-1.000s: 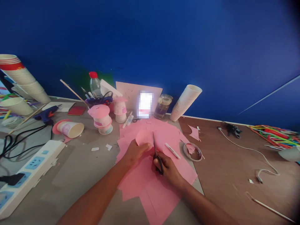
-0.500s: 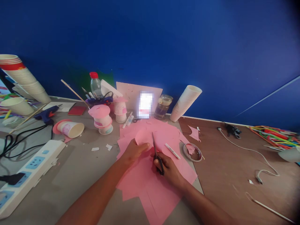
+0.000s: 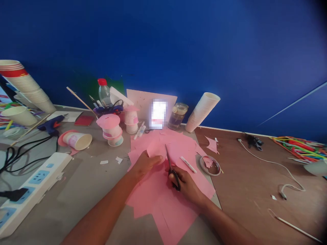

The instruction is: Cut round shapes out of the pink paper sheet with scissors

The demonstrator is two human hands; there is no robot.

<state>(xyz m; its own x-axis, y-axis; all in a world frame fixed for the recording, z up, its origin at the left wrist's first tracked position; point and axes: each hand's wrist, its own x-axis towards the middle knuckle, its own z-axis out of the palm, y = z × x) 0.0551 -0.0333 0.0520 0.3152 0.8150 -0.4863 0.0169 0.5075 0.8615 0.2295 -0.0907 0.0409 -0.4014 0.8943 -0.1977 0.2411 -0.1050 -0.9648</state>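
My left hand [image 3: 146, 164] pinches a piece of pink paper [image 3: 155, 149], thumb on top. Black-handled scissors [image 3: 174, 178] are in my right hand [image 3: 186, 185], fingers wrapped around the handles. Their blades point away from me, just right of the held paper; whether they touch its edge I cannot tell. Beneath both hands lie overlapping pink paper sheets [image 3: 168, 217]. A white marker [image 3: 188, 164] rests on them, right of the scissors. Beside the sheets sits a roll of tape [image 3: 209, 165] with a pink scrap inside its ring.
Paper cups with pink discs [image 3: 110, 129] stand at left, near a lying cup [image 3: 78, 140]. A power strip [image 3: 33, 190] and glue gun [image 3: 52, 124] are farther left. Behind are a glowing screen [image 3: 158, 114], jar [image 3: 178, 115] and leaning cup stack [image 3: 203, 112]. A cable [image 3: 270, 161] lies right.
The scissors and my right hand have shifted very slightly, and the held paper is turned a little. My left hand stays almost in place, still pinching the paper.
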